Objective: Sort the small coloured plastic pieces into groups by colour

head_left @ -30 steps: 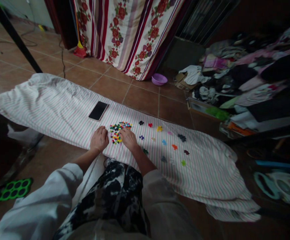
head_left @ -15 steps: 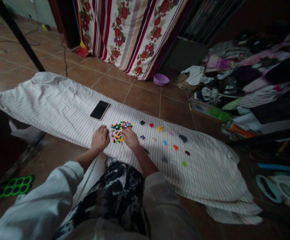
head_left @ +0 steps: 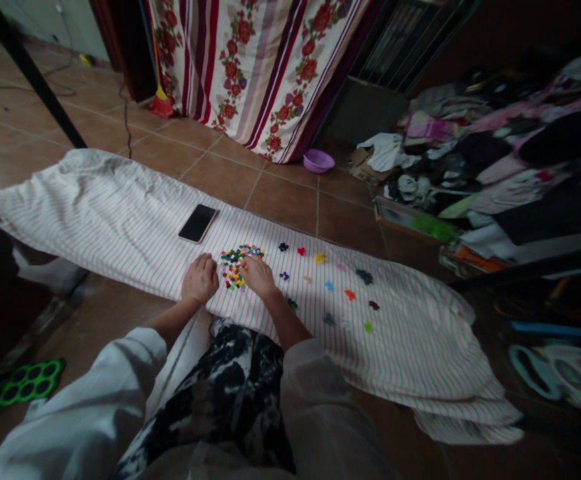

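Note:
A mixed pile of tiny coloured pieces, like small beads or bricks (head_left: 233, 277), lies on the striped cloth (head_left: 135, 233). At its left edge rests my left hand (head_left: 200, 280), fingers curled in; whatever they hold, if anything, is hidden. My right hand (head_left: 259, 277) reaches over the pile's right side, thumb and fingertips pinched together among the pieces. What sits in that pinch is too small to make out. Right of it, small single-colour groups are spread out, among them black (head_left: 283, 247), red (head_left: 301, 251), yellow (head_left: 319, 258), orange (head_left: 350, 295) and lime green (head_left: 368, 327).
A phone (head_left: 199, 223) lies on the cloth beyond my left hand. Past the cloth's far edge are a purple basin (head_left: 319, 161), a floral curtain (head_left: 265, 73) and a broom (head_left: 161, 103). Heaped clothes (head_left: 500, 147) fill the right side. A green tray-like object (head_left: 27, 383) is at lower left.
The view has shifted slightly. Both hands stay at the pile in nearly the same places, the right one still pinched over the pieces.

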The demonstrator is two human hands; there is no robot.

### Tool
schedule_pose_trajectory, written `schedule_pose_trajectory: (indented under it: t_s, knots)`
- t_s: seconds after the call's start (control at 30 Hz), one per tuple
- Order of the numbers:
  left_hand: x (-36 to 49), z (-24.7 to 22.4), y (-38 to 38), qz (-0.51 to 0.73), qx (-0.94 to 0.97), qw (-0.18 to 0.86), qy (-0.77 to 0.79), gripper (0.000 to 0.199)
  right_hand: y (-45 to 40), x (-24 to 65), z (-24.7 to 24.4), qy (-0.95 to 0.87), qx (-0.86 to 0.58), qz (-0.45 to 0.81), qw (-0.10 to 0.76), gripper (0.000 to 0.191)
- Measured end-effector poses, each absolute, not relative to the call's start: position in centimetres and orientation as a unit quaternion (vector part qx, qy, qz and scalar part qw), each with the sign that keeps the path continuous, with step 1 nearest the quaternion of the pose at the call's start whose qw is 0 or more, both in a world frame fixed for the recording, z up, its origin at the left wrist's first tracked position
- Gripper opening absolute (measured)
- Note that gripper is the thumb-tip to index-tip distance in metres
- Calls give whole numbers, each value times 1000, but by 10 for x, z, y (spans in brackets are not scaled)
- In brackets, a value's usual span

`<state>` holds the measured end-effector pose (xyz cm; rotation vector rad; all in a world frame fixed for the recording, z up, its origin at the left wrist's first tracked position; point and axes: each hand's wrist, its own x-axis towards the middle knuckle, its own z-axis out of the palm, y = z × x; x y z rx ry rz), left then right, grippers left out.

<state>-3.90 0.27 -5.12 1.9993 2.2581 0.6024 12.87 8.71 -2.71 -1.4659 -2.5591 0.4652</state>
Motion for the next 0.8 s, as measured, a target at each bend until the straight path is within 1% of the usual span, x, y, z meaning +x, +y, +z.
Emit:
schedule_pose_trajectory:
  t_s: [0.2,0.33,0.4,0.6,0.8]
  knots:
    - [-40,-54,3,209,654,30,726,27,82,135,-35,-820,-482,237,200,12]
    - [-42,-60,4,249,661,-1,708,23,76,145,-44,-756,-488,317,298,12]
    - [-44,-63,4,263,663,-18,701,20,72,151,-48,-724,-492,350,333,12]
    - [-46,-67,5,284,675,-46,680,18,64,181,-53,-670,-505,387,383,11]
    - [-48,-70,5,273,685,-78,671,16,66,229,-53,-645,-543,343,413,17]
